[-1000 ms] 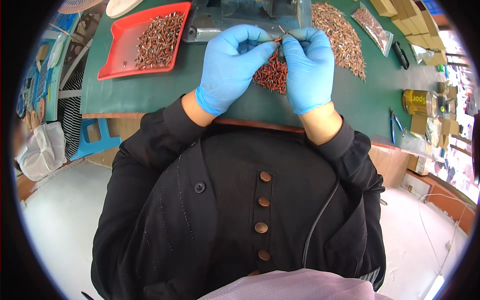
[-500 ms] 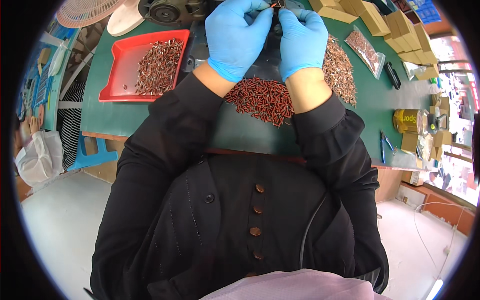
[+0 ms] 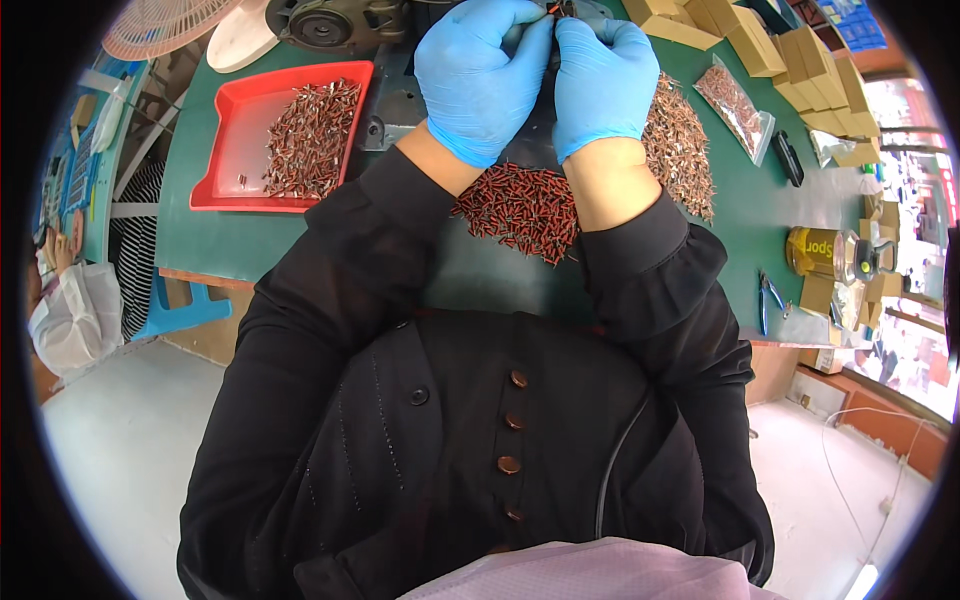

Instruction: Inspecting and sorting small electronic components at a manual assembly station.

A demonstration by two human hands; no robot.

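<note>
Blue-gloved left hand (image 3: 480,75) & right hand (image 3: 603,80) meet fingertip to fingertip at top edge, both pinching one small red-brown part (image 3: 553,10) betw. them, above the loose pile of like parts (image 3: 520,205) on green mat (image 3: 300,235). Red tray (image 3: 225,150) to left.

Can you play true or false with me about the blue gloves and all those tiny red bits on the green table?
1. Both hands wear blue gloves. True: the left hand and right hand are both gloved.
2. The red tray is empty. False: it holds a heap of small red and silver parts.
3. A pile of red parts lies on the green table between the forearms. True.
4. The hands are far apart. False: their fingertips meet at a small part by the machine.
5. Pliers with blue handles lie in the red tray. False: they lie near the table's right edge.
</note>
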